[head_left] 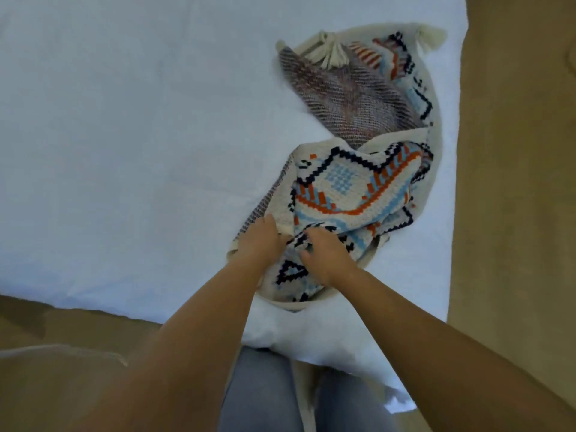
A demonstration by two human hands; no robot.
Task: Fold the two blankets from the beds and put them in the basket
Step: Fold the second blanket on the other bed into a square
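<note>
Patterned tasselled blanket, crumpled, on white bed; left hand and right hand both grip its near end

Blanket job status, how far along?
Nothing finished: the patterned blanket lies bunched on the white bed. In hand: left hand and right hand grip its near edge. Left: folding it, then the second blanket and basket, neither in view.
</note>
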